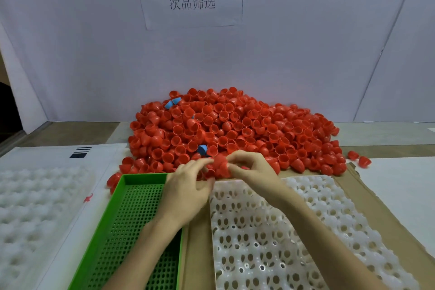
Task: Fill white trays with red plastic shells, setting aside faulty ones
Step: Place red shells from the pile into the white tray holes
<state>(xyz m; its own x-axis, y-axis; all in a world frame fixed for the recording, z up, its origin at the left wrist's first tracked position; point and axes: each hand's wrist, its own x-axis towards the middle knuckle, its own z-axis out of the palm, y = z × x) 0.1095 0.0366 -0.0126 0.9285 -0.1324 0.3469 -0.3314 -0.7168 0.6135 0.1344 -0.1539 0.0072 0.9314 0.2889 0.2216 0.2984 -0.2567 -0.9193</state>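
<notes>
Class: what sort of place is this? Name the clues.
Likely a factory sorting bench: a heap of red shells, white trays with pockets, and a green basket.

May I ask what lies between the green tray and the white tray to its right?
Head view: a strip of brown cardboard, crossed by the left hand, separates the green tray from the white tray.

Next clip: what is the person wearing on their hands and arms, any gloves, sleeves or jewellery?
Nothing visible. The left hand and right hand are bare, without gloves. The left forearm and right forearm are uncovered down to the frame's bottom edge: no sleeve, watch, bracelet or ring shows.
</notes>
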